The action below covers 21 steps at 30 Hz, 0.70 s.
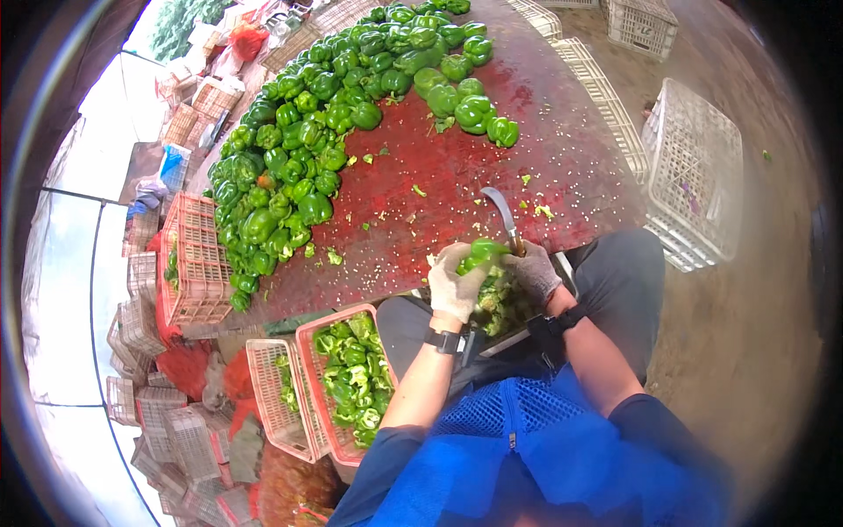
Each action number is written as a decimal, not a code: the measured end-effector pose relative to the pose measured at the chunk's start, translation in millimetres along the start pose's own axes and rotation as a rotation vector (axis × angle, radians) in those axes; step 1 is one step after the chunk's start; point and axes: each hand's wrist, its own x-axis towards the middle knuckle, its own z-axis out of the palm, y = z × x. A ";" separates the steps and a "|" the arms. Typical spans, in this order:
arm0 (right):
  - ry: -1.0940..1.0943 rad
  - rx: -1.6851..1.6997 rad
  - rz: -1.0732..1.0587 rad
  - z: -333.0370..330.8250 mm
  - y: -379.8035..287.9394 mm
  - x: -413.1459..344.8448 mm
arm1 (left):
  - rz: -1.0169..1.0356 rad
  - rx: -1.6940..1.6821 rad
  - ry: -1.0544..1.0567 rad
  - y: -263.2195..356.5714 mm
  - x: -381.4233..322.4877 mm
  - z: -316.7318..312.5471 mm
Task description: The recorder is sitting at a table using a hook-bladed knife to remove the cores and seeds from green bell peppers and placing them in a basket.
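Note:
My left hand (454,280), in a pale work glove, grips a green bell pepper (484,253) near the table's front edge. Also gloved, my right hand (535,271) holds a curved knife (502,209) by its wooden handle, blade pointing up and away over the table. The fingers of that hand are close to the pepper; whether they touch it I cannot tell. Below both hands, between my knees, a container holds green pepper scraps (494,300). A large heap of whole green bell peppers (290,165) covers the table's left and far parts.
Seeds and green bits lie on the red-stained table (421,191). At my left stand a pink crate (304,349) of cut peppers and a pale crate (263,388) with a few pieces. A red crate (197,263) stands beside the heap, stacked white crates (698,165) at my right.

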 end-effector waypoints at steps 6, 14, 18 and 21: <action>-0.064 -0.042 -0.108 3.6 3.3 0.8 | -0.402 -0.274 -0.069 4.3 -10.0 -4.5; -0.187 -0.014 -0.173 12.4 -7.5 -15.7 | -0.756 -0.938 -0.021 -12.5 -11.5 -9.7; -0.154 0.093 -0.121 11.8 -2.1 -16.7 | -0.797 -1.153 0.018 -9.6 -15.3 -6.6; -0.064 -0.012 -0.132 14.2 7.0 -12.8 | -0.801 -1.124 0.075 -23.2 -21.2 1.6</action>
